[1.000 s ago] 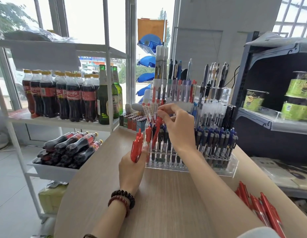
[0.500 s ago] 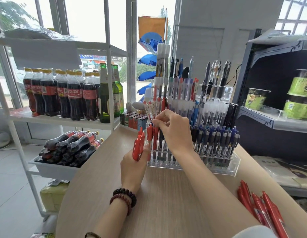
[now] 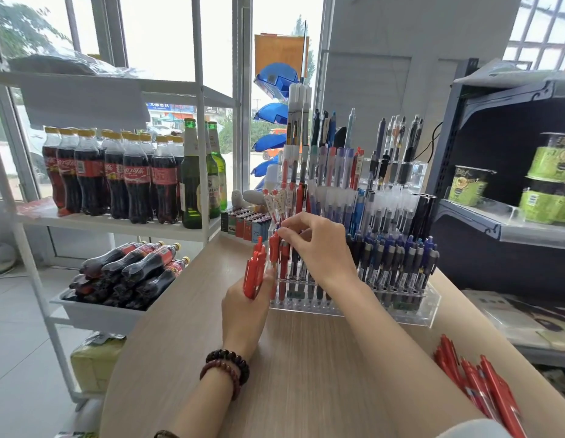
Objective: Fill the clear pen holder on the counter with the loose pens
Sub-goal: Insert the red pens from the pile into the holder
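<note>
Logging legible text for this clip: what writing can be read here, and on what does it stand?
"可口可乐": red labels of the cola bottles on the shelf.
"HAN", cut off: label of a green beer bottle.
Blue sign outside, pen stickers, noodle cups: too blurred to read.

Bright windows (image 3: pixel 161 36), white shelving (image 3: pixel 197 90), grey wall (image 3: pixel 417 33), pale tiled floor (image 3: pixel 19 343).

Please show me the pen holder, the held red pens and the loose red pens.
pen holder (image 3: pixel 431 311): head view, front right rim
held red pens (image 3: pixel 255 270): head view, barrel middle
loose red pens (image 3: pixel 483 390): head view, one barrel
</note>
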